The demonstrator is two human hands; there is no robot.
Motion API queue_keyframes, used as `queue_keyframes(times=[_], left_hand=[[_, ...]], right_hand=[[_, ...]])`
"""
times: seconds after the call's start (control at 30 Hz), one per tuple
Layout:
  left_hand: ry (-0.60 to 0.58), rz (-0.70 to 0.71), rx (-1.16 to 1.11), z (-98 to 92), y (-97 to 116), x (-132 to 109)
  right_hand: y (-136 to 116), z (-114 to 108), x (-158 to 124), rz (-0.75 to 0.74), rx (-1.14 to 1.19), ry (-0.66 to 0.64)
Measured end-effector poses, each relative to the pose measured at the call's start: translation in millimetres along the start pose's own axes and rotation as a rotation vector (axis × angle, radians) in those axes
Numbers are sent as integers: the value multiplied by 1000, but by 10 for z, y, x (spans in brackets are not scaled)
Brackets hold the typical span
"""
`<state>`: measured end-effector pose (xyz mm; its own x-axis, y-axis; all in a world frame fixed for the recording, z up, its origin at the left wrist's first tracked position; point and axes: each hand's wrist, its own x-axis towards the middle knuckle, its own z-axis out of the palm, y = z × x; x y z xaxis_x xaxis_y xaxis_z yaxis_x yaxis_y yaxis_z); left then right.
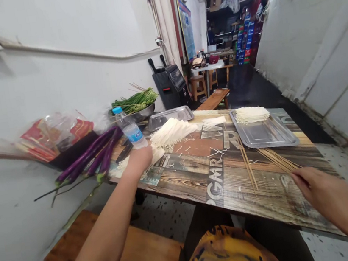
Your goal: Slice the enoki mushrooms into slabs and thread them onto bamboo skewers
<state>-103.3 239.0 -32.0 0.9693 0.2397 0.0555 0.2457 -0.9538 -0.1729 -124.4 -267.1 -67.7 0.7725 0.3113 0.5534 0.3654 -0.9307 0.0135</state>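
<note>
My left hand reaches to the table's far left, its fingers closed over the near end of a pile of white enoki mushrooms, right beside a plastic water bottle. My right hand rests on the table's near right edge, fingers curled on the ends of a bundle of bamboo skewers. A few loose skewers lie on the wooden table. A steel tray at the right holds more enoki.
Long purple eggplants lie at the table's left end by a black tray with red packets. A bowl of green chives and an empty steel tray stand at the back. A wooden bench is below left.
</note>
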Motion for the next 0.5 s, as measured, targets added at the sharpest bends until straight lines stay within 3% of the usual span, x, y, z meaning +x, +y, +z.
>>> queue_keyframes(times=[0.1, 0.17, 0.33, 0.4, 0.5], left_hand=[[57, -18, -10, -93, -87, 55], [123, -61, -19, -198, -211, 96], [375, -225, -85, -528, -499, 45], [487, -257, -150, -645, -470, -44], [568, -244, -191, -751, -218, -174]], right_hand=[[-69, 51, -142, -82, -38, 0], [-111, 79, -241, -63, 0, 26], [-160, 195, -484, -32, 135, 71], [-182, 261, -557, 10, 195, 82], [-266, 310, -617, 75, 267, 80]])
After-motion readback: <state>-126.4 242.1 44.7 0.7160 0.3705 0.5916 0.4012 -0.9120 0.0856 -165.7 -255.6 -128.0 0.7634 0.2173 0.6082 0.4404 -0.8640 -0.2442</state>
